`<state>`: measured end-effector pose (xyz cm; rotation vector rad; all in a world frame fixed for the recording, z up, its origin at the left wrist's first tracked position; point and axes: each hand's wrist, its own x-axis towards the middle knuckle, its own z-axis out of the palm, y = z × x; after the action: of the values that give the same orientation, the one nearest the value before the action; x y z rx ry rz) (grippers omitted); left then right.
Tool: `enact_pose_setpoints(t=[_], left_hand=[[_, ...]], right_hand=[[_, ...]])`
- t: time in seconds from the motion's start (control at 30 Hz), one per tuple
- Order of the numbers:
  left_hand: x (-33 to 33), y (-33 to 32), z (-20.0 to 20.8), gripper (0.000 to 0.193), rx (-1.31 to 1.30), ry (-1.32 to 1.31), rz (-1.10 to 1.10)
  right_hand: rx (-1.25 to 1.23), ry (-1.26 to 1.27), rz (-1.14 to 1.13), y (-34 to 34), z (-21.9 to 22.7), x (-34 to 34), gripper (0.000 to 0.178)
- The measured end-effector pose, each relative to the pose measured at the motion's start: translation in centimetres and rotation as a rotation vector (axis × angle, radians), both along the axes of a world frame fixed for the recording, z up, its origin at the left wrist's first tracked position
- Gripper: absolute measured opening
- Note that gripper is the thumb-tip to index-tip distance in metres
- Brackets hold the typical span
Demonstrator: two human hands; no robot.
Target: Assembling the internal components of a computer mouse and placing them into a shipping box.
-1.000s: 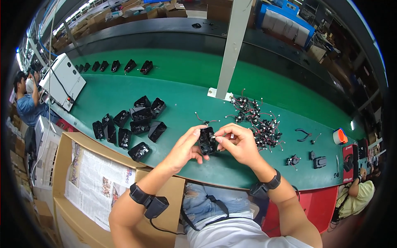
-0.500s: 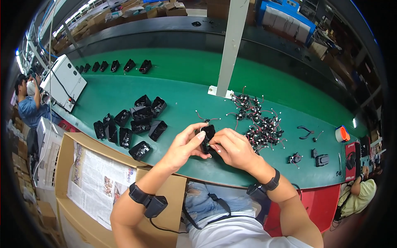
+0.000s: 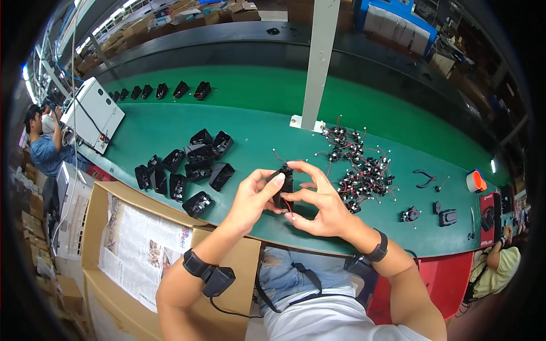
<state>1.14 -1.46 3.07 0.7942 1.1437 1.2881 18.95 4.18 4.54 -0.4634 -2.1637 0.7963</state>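
Black housing (image 3: pixel 288 183), held between both hands over the near part of the green bench (image 3: pixel 244 128). The left hand (image 3: pixel 256 196) grasps its left side, thumb uppermost; the right hand (image 3: pixel 324 206) is spread around the opposite side, index finger at the far end, thumb beside a red wire (image 3: pixel 289 208). From my remote position I cannot tell whether that wire is pinched. I judge the housing light, stiff and rather slick, best gripped by its outer walls; the wire seems soft and fragile. Surroundings: similar black shells (image 3: pixel 198 170) to the left; wired components (image 3: pixel 369 175), heaped, and pliers (image 3: pixel 424 179) to the right.
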Motion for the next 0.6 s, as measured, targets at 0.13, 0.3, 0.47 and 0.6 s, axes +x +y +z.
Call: enact_pose_setpoints(t=[0.13,0.3,0.47,0.6], left_hand=[[0.5,-0.2,0.2,0.043,-0.007,0.080,0.049],[0.9,-0.3,0.7,0.039,-0.023,0.272,0.078],[0.5,-0.6,1.3,0.040,0.018,0.451,0.148],[0.2,-0.6,0.5,0.030,0.426,0.921,0.330]], right_hand=[[-0.085,0.020,0.151,0.7,-1.8,0.0,0.027],[-0.564,0.127,0.284,0.2,-2.6,-0.2,0.029],[-1.001,0.200,0.387,-0.1,-2.9,-0.1,0.030],[-1.207,0.280,0.538,-0.3,-2.9,-0.3,0.042]])
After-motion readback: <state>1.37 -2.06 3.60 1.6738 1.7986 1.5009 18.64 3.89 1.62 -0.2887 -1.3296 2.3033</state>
